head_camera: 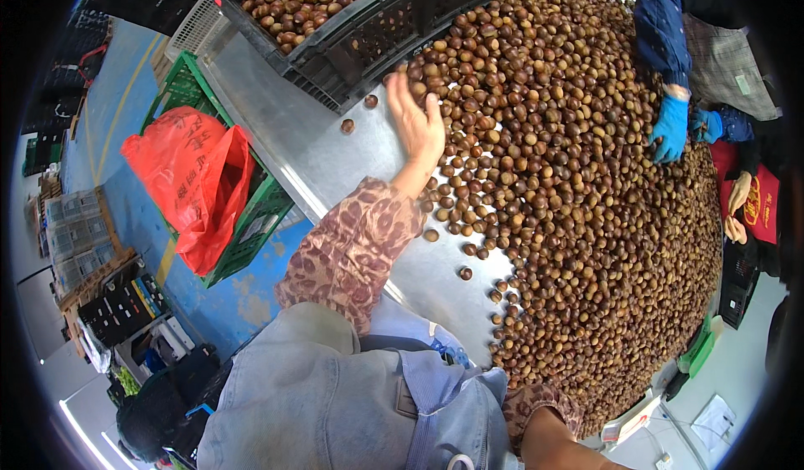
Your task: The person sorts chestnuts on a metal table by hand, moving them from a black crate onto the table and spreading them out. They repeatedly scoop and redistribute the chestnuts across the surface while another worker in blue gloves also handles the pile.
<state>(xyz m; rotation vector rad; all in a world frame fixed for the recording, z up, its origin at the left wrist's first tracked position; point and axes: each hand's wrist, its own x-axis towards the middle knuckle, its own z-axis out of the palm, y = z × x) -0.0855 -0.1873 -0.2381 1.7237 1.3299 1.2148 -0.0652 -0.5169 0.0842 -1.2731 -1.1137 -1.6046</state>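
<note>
A wide heap of brown chestnuts [584, 156] covers much of the metal table [301, 131]. My left hand [414, 118], in a leopard-print sleeve, lies at the heap's upper left edge beside the black plastic crate [377, 36]. Its palm and fingers touch or hover by the outermost nuts, fingers apart; I see nothing gripped. Two single chestnuts [359, 113] lie on bare metal between the crate and this hand. Of my right arm only the patterned cuff and forearm show at the bottom edge, next to the heap; my right hand is out of view.
A green crate [251, 244] with a red plastic bag [188, 174] stands left of the table. Across the heap, a co-worker's blue-gloved hands [671, 127] are at the nuts. Another person's hands [738, 209] are farther right. The black crate holds more chestnuts.
</note>
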